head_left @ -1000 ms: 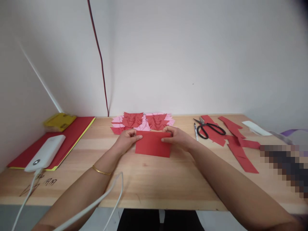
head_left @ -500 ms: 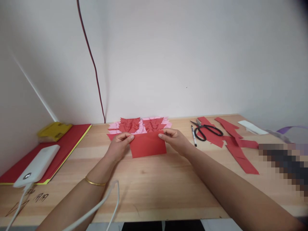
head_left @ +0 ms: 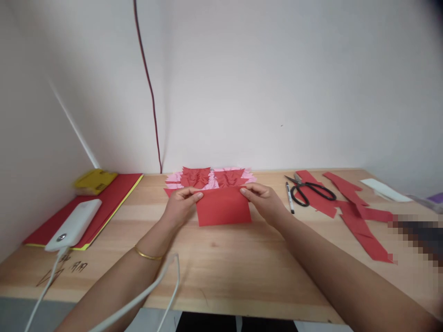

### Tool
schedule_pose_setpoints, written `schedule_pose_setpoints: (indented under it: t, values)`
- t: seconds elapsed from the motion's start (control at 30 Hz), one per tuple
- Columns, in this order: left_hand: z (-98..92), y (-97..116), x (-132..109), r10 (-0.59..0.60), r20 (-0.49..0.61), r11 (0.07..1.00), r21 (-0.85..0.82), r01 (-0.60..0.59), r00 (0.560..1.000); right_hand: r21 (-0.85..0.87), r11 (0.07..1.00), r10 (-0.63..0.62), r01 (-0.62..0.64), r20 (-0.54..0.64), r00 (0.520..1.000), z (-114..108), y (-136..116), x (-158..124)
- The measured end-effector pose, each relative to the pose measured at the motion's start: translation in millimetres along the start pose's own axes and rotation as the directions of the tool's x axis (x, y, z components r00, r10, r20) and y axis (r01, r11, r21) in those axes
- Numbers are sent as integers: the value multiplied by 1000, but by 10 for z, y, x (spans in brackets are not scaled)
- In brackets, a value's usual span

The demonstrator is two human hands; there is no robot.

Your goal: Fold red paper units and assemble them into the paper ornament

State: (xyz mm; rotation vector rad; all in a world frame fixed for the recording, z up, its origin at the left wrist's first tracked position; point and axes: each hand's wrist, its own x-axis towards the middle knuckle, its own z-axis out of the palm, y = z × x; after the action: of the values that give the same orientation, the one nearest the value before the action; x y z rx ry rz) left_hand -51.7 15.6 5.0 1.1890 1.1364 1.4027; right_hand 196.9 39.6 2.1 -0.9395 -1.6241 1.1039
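Observation:
A rectangular sheet of red paper (head_left: 224,207) hangs between my two hands, its face toward me. My left hand (head_left: 183,202) pinches its upper left corner between thumb and fingers. At the upper right corner my right hand (head_left: 263,198) pinches it the same way. Just behind the sheet lie cut red paper pieces (head_left: 195,176) with jagged edges, on top of pink ones (head_left: 173,178). The held sheet hides part of them.
Black-handled scissors (head_left: 311,186), a marker pen (head_left: 290,198) and red paper scraps (head_left: 367,235) lie to the right, with a white strip (head_left: 386,190) beyond. Leftward, a white power bank (head_left: 74,226) with a cable and a yellow packet (head_left: 95,181) rest on red sheets (head_left: 44,226).
The whole view has shifted, so everything appears further right. Both hands keep their pinch on the red paper, which hangs nearly the same as before.

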Motion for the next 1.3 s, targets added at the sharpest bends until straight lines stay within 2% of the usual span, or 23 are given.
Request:
schedule_pose_setpoints:
  t: [0.27,0.63,0.83,1.07,1.3]
  values:
    - [-1,18,-1,-19,-14,999,40,20,1000,85,995,44,-43,-14,999,8,38,-4]
    - [41,49,-15,-28,-87,999,28,31,996,63,997,50,-48,-39,998,21,38,-6]
    - [26,34,-5,-52,-64,998,18,53,997,139,989,45,-44,-9,999,26,0,-5]
    - [15,44,3,-16,-69,999,47,19,997,230,972,48,-44,-15,999,41,32,9]
    - [35,81,-9,-14,-81,998,60,19,997,194,981,21,-20,-6,1000,43,21,5]
